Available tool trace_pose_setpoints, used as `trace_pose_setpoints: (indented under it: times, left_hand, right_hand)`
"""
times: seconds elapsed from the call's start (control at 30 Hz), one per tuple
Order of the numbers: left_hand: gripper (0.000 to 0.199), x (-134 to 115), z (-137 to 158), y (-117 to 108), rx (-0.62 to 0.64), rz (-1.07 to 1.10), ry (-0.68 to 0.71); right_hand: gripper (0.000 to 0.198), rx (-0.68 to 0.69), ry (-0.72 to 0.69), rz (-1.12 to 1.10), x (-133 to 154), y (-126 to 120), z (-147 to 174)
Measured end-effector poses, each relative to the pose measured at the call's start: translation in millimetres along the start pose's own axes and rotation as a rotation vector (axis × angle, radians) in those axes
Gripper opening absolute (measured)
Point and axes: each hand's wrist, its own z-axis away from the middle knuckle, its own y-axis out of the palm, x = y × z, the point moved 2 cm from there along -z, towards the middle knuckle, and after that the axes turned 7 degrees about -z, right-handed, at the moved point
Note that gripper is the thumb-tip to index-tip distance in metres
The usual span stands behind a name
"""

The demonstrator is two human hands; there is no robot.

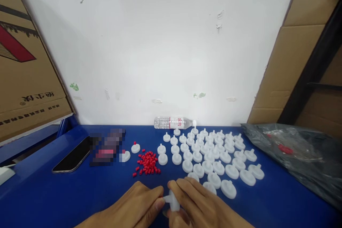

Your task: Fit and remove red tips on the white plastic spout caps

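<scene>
Just in front of me, my right hand [196, 201] grips a white plastic nozzle cap [175, 201] by its round base, turned so that its spout points left. The thumb and forefinger of my left hand [139, 203] pinch the spout's tip. A trace of red shows at those fingertips, apparently a small red cap mostly hidden by them. Beyond my left hand lies a loose pile of small red caps [148, 162]. Many more white nozzle caps [209, 153] stand spout up beyond my right hand. A white nozzle cap with a red tip [135, 148] stands left of the pile.
A clear plastic bottle [173, 123] lies against the wall. At the left are a phone [72, 155], a blurred flat item [109, 146] and a printed cardboard box [29, 64]. A dark plastic bag [301, 164] covers the right side of the blue table [107, 188], beside cardboard [288, 64].
</scene>
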Motion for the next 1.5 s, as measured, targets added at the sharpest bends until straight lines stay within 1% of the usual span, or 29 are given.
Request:
trace_pose_setpoints:
  times: [0.13, 0.27, 0.37, 0.47, 0.6, 0.7, 0.8, 0.87, 0.93, 1.0, 1.03, 1.1, 1.17, 1.2, 1.27, 1.33, 1.4, 1.5]
  left_hand:
    - [0.044, 1, -7, 11, 0.010, -0.004, 0.073]
    - [0.054, 3, -12, 21, 0.023, -0.015, 0.106]
    - [0.055, 3, -14, 20, 0.019, -0.024, 0.118]
    - [0.051, -2, -15, 11, -0.015, -0.043, 0.143]
    - [0.038, -15, -18, -2, -0.109, -0.076, 0.191]
    - [0.025, -19, -19, -9, -0.196, -0.086, 0.172]
    - [0.017, -11, -20, -21, -0.373, -0.132, 0.170]
    - [0.020, 0, -20, -34, -0.509, -0.200, 0.209]
    - [0.026, 12, -21, -51, -0.625, -0.299, 0.272]
    - [0.030, 24, -26, -66, -0.548, -0.476, 0.214]
    - [0.032, 30, -29, -72, -0.478, -0.569, 0.137]
    - [0.031, 39, -36, -79, -0.287, -0.734, -0.061]
    - [0.030, 43, -41, -81, -0.107, -0.860, -0.230]
    - [0.031, 43, -42, -80, -0.036, -0.901, -0.285]
    - [0.033, 41, -44, -76, 0.071, -0.941, -0.346]
    - [0.035, 39, -45, -72, 0.139, -0.942, -0.374]
    - [0.035, 39, -44, -69, 0.173, -0.938, -0.395]
    - [0.032, 40, -43, -67, 0.160, -0.918, -0.400]
  right_hand:
    - [0.020, -0.010, -0.013, -0.023, 2, 0, 1]
    - [0.018, -0.004, -0.015, -0.031, 4, 2, 5]
    - [0.017, -0.011, -0.009, -0.043, 5, 4, 7]
    - [0.019, -0.021, 0.023, -0.076, 2, 2, 2]
    - [0.022, -0.130, 0.101, -0.137, -3, -2, -10]
    - [0.020, -0.165, 0.121, -0.150, -4, 0, -12]
    - [0.026, -0.159, 0.115, -0.182, -6, 2, -11]
    - [0.021, -0.150, 0.144, -0.187, -11, -1, -10]
    - [0.014, -0.128, 0.205, -0.169, -19, -5, -10]
    - [0.014, -0.077, 0.281, -0.136, -27, -9, -9]
    - [0.015, -0.040, 0.324, -0.116, -32, -9, -8]
    - [0.018, 0.031, 0.408, -0.076, -39, -9, -5]
    - [0.020, 0.101, 0.468, -0.057, -44, -7, -1]
    - [0.022, 0.133, 0.484, -0.056, -45, -6, 1]
    - [0.026, 0.184, 0.501, -0.054, -46, -3, 5]
    - [0.028, 0.222, 0.509, -0.048, -45, 0, 7]
    - [0.028, 0.243, 0.510, -0.047, -43, 2, 7]
    - [0.026, 0.271, 0.502, -0.050, -43, 6, 8]
